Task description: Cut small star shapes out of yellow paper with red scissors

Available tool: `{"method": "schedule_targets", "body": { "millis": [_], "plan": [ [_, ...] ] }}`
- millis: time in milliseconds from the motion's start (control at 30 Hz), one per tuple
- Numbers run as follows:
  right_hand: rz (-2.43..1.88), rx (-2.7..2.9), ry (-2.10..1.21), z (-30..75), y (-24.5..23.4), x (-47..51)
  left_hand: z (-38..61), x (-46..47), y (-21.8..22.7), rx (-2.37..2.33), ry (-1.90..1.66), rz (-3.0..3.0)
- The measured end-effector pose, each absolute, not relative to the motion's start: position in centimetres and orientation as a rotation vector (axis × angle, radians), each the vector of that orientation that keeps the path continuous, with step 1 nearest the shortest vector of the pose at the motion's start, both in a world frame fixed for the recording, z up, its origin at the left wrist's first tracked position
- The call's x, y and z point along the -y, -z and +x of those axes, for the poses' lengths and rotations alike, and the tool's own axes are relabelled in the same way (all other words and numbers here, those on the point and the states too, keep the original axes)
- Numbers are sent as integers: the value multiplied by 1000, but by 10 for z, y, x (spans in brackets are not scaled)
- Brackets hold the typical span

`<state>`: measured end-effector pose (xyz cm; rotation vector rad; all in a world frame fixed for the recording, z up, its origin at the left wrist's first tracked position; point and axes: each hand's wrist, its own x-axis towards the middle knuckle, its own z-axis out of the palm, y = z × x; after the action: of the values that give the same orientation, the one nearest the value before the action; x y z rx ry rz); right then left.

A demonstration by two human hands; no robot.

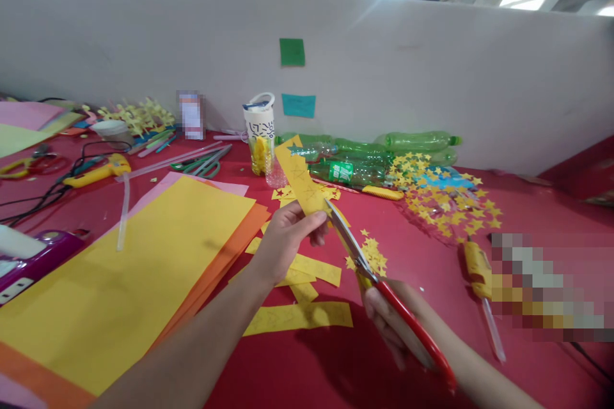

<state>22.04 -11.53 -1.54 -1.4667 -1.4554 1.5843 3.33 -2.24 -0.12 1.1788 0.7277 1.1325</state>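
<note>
My left hand pinches a yellow paper strip that bears drawn star outlines and has a notched upper edge. In my right hand is a pair of scissors with red handles; their tips meet the strip's right edge beside my left thumb. Whether the blades have paper between them I cannot tell. Under my hands lie more yellow strips, some also marked with stars. A small pile of cut yellow stars sits just beyond the scissors, partly hidden by them.
Large yellow sheets over orange ones cover the left. Yellow glue guns lie on both sides. Green plastic bottles line the white partition, near a white cup. A star cluster spreads at back right.
</note>
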Motion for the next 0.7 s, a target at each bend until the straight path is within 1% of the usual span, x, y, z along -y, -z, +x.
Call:
{"method": "schedule_targets", "body": {
  "millis": [367, 700],
  "plan": [
    [-1491, 1457, -1565, 224, 18, 113, 30, 20, 0, -718, -1135, 1185],
    [-1485, 1490, -1567, 225, 20, 113, 25, 18, -4, -723, -1220, 1154]
  ]
}}
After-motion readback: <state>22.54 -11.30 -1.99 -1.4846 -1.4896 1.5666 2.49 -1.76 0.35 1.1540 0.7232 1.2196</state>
